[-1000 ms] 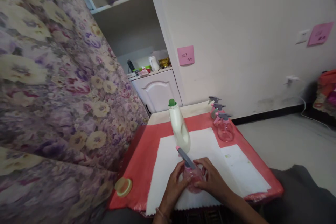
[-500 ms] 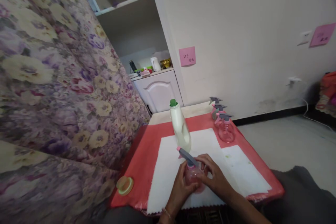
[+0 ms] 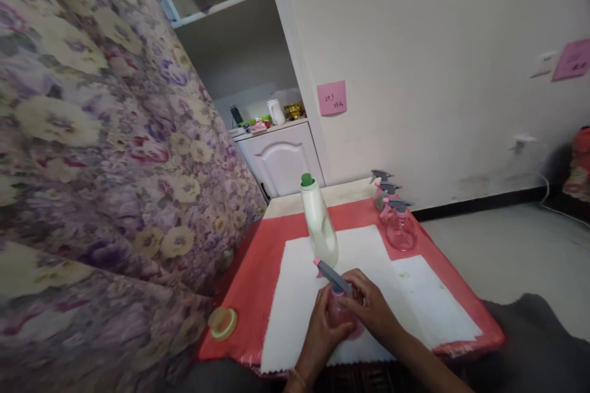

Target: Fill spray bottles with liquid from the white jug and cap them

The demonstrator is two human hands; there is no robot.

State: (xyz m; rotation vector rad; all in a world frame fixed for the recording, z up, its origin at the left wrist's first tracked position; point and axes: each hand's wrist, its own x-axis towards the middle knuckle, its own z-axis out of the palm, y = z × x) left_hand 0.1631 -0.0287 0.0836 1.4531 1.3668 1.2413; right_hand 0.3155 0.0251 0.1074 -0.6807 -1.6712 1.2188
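A pink see-through spray bottle (image 3: pixel 340 313) with a grey trigger head (image 3: pixel 332 276) stands tilted slightly near the front of the white cloth (image 3: pixel 288 295). Around its body, from the left, my left hand (image 3: pixel 321 326) is wrapped. At the collar under the trigger head, the fingers of my right hand (image 3: pixel 371 304) are closed. Parts of the bottle are hidden behind both hands. Just beyond it a pale green jug (image 3: pixel 318 224) with a handle and a green spout stands upright without a cap.
Several more spray bottles (image 3: pixel 401 232) line the right edge of the red-covered table (image 3: pixel 251 276). A yellowish cap (image 3: pixel 223 323) lies at the front left. A floral curtain (image 3: pixel 115 196) hangs along the left side, and a white cabinet (image 3: pixel 281 156) stands behind.
The fingers of my right hand have shifted at the bottle's collar, while my left hand keeps its hold. The whole view has moved slightly.
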